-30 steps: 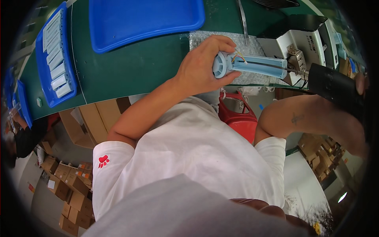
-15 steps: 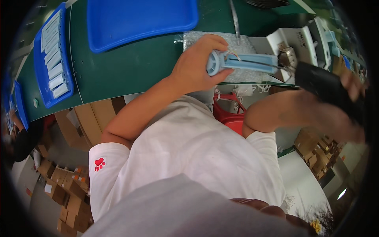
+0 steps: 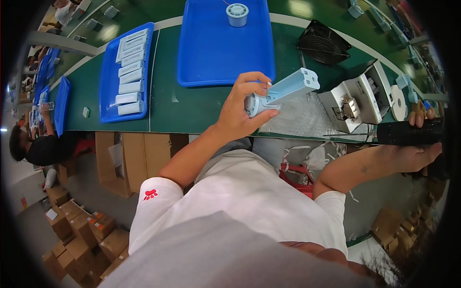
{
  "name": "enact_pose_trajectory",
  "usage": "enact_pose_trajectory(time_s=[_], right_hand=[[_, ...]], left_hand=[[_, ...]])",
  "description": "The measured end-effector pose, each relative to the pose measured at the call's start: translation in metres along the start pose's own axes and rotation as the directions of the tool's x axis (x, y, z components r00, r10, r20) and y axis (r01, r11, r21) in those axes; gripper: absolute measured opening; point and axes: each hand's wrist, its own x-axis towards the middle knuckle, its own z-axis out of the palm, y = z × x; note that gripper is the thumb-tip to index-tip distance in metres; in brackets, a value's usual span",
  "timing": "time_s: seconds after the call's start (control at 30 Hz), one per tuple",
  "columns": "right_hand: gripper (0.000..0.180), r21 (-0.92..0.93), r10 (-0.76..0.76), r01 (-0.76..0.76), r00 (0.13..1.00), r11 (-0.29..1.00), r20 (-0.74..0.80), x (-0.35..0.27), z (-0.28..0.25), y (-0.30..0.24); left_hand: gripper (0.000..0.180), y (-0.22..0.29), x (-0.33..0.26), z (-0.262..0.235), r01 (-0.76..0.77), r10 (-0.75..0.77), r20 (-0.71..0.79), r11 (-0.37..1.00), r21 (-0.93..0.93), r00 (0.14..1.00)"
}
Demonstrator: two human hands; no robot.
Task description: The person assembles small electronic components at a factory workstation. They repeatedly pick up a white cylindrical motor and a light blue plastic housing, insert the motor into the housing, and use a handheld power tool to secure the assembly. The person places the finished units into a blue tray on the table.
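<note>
My left hand [image 3: 240,108] is closed around the round end of a light blue plastic housing [image 3: 293,87]. The housing's long trough-like arm points up and to the right, above a sheet of bubble wrap [image 3: 297,117]. Over at the right edge, my right hand [image 3: 423,156] grips a black cylindrical electric screwdriver [image 3: 401,132]. Its thin bit points left, well apart from the housing. Between the two hands stands a white box-shaped device [image 3: 357,98] with a metal piece on its front.
A blue tray [image 3: 225,67] at the back carries a round light blue part [image 3: 237,17]. Another tray [image 3: 109,72] on the left holds several light blue pieces. A black fan [image 3: 324,42] and a white disc [image 3: 398,103] lie right. Another person [image 3: 41,149] sits far left.
The screwdriver has drawn away to the right from the housing, and its bit is clear of it. My left hand has tilted the housing's arm upward. The whole view has shifted.
</note>
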Motion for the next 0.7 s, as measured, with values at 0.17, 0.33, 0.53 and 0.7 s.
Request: enact_pose_trajectory(time_s=[0.17, 0.33, 0.53, 0.7], right_hand=[[0.068, -0.339, -0.12, 0.062, 0.981, 0.939, -0.15, -0.003, 0.028, 0.03], [0.053, -0.452, -0.247, 0.157, 0.958, 0.878, -0.147, 0.002, 0.001, 0.04], [0.052, -0.574, -0.348, 0.175, 0.915, 0.8, -0.205, -0.032, -0.015, 0.061], [0.055, -0.56, -0.348, 0.18, 0.914, 0.809, -0.208, -0.051, -0.03, 0.067]], left_hand=[[0.059, -0.009, 0.013, -0.021, 0.043, -0.052, 0.099, 0.995, 0.091, 0.994], [0.054, -0.035, 0.063, -0.042, 0.199, -0.248, -0.238, 0.956, -0.214, 0.939], [0.042, -0.107, 0.171, -0.108, 0.172, -0.146, -0.253, 0.981, 0.086, 0.956], [0.055, -0.198, 0.283, -0.162, 0.258, -0.15, -0.214, 0.671, 0.696, 0.965]])
